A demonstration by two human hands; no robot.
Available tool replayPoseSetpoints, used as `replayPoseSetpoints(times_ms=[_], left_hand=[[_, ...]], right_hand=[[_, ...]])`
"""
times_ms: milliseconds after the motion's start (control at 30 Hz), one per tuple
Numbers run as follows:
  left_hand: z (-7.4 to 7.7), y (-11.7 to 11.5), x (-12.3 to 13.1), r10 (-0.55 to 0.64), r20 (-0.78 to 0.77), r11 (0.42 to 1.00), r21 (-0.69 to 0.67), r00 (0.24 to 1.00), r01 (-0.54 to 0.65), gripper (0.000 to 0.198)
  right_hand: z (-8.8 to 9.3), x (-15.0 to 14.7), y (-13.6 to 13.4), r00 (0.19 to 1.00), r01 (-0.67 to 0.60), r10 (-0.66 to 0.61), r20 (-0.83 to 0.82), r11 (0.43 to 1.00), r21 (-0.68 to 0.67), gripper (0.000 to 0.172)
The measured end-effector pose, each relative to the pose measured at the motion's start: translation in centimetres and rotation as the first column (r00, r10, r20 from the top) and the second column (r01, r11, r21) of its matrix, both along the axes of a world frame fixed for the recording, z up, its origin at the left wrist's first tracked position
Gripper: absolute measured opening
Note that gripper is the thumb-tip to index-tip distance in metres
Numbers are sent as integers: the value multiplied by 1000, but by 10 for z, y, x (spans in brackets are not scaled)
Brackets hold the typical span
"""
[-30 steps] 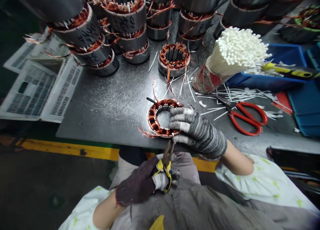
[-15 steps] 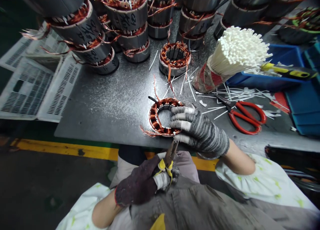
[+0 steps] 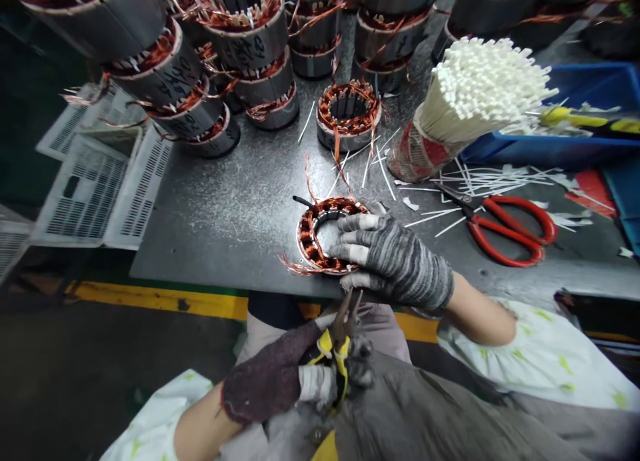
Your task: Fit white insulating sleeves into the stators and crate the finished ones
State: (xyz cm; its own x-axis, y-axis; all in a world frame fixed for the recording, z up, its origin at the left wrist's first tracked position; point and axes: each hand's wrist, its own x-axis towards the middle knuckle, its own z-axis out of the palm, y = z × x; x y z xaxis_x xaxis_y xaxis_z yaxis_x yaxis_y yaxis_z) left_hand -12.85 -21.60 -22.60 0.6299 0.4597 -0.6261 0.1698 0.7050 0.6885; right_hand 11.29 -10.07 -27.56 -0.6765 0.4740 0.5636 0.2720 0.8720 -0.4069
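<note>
Copper-wound stator [image 3: 310,242] sits lower centre on the steel bench [image 3: 215,227], my right hand [image 3: 395,257] clamped over and hiding its right edge, my left hand [image 3: 267,381] closed around yellow-handled snips [image 3: 340,344], their grips half hidden.

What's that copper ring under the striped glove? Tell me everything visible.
It is a motor stator: a metal ring lying flat, packed with copper windings, with loose wire ends and a black lead sticking out. It sits on a dark metal workbench, under the fingers of a right hand in a striped knit glove.
</note>
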Motion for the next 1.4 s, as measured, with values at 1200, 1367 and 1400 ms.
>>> replayPoseSetpoints(times_ms=[1200, 1367, 1400], left_hand=[[22, 6, -24, 71, -446, 947, 311, 892, 80, 64], [26, 8, -34, 13, -512, 946, 286, 859, 156, 59], [26, 6, -38, 22, -527, 945, 289, 850, 155, 58]], right_hand=[[2, -4, 4, 985, 45, -40, 168, 999, -27, 47], [-2, -3, 6, 994, 14, -11, 110, 1000, -26, 46], [-1, -3, 6, 995, 8, -6, 99, 1000, -21, 45]])
